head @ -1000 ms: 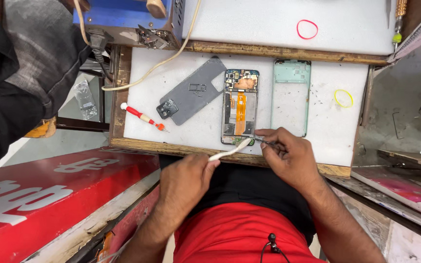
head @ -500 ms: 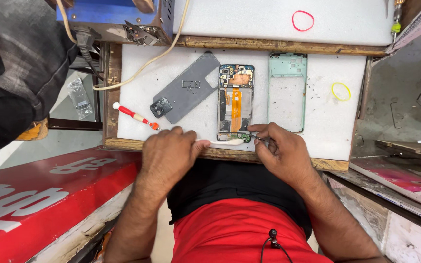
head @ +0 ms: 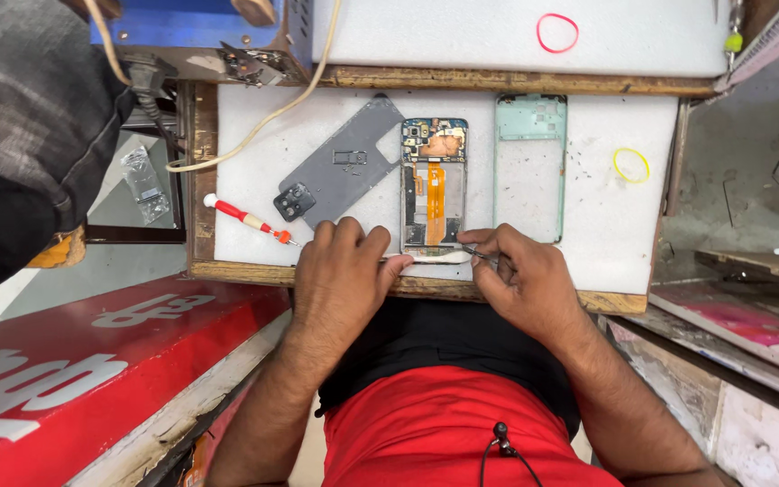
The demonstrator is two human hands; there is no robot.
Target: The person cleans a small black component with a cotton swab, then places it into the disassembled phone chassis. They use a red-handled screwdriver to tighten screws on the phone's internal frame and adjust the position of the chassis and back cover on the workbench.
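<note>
An opened phone [head: 434, 185] lies face down on the white foam mat [head: 606, 216], its orange flex cable and circuit board exposed. My left hand [head: 344, 280] rests at the phone's lower left corner, fingertips on a white strip [head: 435, 258] that runs along its bottom edge. My right hand [head: 520, 275] pinches thin metal tweezers [head: 478, 254], their tip at the phone's lower right corner by the strip. A grey back cover [head: 340, 171] lies tilted to the left of the phone. A pale green frame [head: 530, 167] lies to its right.
A red-handled screwdriver [head: 245, 217] lies on the mat left of my left hand. A yellow rubber band [head: 631, 165] and a red one [head: 557, 32] lie farther off. A cream cable [head: 263, 117] crosses the mat's top left. A red panel [head: 92, 361] and another person's dark sleeve [head: 20, 153] are at left.
My left hand has moved up from below the mat's wooden edge onto the phone's lower left corner. The white strip now lies flat along the phone's bottom edge. My right hand stayed near the lower right corner.
</note>
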